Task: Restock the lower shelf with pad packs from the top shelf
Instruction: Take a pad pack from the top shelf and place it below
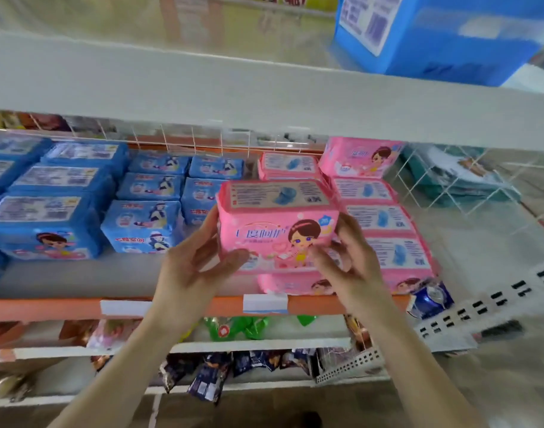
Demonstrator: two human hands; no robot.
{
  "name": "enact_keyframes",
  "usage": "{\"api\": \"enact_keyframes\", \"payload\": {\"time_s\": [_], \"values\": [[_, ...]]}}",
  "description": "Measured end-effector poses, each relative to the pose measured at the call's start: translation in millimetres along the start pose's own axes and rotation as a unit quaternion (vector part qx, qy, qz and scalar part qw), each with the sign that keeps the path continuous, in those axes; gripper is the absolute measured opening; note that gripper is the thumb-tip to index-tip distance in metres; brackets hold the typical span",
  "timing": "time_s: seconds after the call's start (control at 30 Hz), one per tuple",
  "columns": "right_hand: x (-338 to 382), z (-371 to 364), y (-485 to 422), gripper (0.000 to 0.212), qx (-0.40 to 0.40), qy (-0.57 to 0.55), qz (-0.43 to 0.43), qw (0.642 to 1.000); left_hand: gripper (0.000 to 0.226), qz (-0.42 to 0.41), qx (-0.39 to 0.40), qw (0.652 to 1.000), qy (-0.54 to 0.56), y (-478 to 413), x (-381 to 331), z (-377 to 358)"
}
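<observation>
A pink pad pack [273, 227] with a cartoon girl on its front is held between both hands just above the lower shelf [79, 279]. My left hand [193, 267] grips its left end, thumb on the front. My right hand [348, 261] grips its right end, fingers curled on the front. Under it lies another pink pack [295, 284], and behind and to the right stand rows of pink packs [385, 223]. On the top shelf [202, 88] sits a large blue pack [443, 35] at the upper right.
Blue pad packs [140, 223] fill the left and middle of the lower shelf. A white wire divider [450, 180] fences off teal packs [456, 177] at the right. The shelf's orange front edge [48, 307] carries price labels. Snack bags [208, 378] hang on shelves below.
</observation>
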State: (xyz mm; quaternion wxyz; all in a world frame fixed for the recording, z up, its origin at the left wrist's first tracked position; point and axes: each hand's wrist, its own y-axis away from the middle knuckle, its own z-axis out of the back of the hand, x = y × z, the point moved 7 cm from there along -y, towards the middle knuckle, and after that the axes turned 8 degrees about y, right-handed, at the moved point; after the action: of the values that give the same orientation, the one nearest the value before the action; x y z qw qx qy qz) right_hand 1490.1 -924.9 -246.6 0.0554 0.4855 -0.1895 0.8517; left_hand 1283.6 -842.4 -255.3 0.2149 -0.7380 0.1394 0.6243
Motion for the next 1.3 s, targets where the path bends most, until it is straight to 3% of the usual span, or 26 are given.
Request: {"api": "enact_keyframes", "payload": {"time_s": [0.17,0.53,0.67,0.9,1.03,1.3], "values": [[-10.5,40.0,-24.3,0.051,-0.003,0.001,0.039,0.999,0.061,-0.022,-0.04,0.999,0.006,-16.0,-0.2,-41.9],[-37.4,57.3,-50.1,0.031,-0.04,0.029,0.056,0.997,0.055,-0.081,-0.045,0.988,-0.123,-51.9,6.5,-66.8],[-49.9,44.1,-52.9,0.041,-0.093,0.071,0.048,0.992,0.055,-0.082,-0.061,0.977,-0.185,-62.7,10.1,-57.3],[-57.4,30.0,-62.2,0.048,-0.093,0.097,0.006,0.991,0.06,-0.088,-0.031,0.98,-0.177,-86.5,25.3,-46.4],[-51.5,36.0,-71.6,0.032,-0.117,0.115,0.032,0.986,0.049,-0.116,-0.027,0.974,-0.192,-104.3,27.0,-40.8],[-36.9,46.5,-107.6,0.033,-0.135,0.173,0.056,0.974,0.04,-0.146,-0.034,0.974,-0.171,-139.3,12.7,-36.4]]}}
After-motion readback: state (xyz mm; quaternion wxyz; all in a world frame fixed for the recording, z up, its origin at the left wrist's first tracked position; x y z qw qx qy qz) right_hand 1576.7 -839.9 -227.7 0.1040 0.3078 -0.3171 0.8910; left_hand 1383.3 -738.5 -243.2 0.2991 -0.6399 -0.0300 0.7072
